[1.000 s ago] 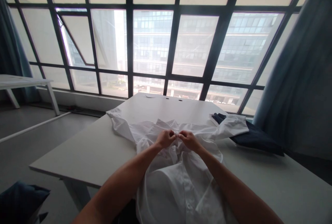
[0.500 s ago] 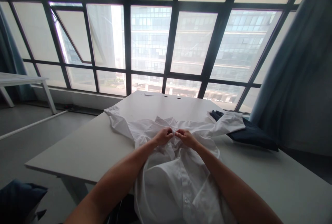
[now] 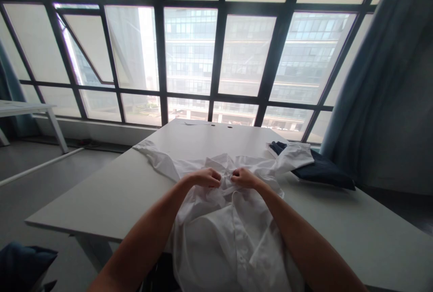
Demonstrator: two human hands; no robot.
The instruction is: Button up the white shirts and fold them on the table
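A white button-up shirt (image 3: 223,233) lies spread on the white table (image 3: 111,193), its lower part hanging over the near edge. Both sleeves reach out left and right. My left hand (image 3: 204,177) and my right hand (image 3: 244,177) are closed, each pinching the shirt's front placket just below the collar. The two hands sit a small gap apart, knuckles up.
A folded dark navy garment (image 3: 318,170) lies at the table's right, partly under the shirt's right sleeve. Small dark bits (image 3: 230,126) sit near the far edge. Another white table (image 3: 27,109) stands left. Blue curtain (image 3: 382,80) hangs right; dark blue cloth (image 3: 23,265) shows bottom left.
My hands have drawn slightly apart and a little toward me along the shirt front. The camera has tilted and shifted a little.
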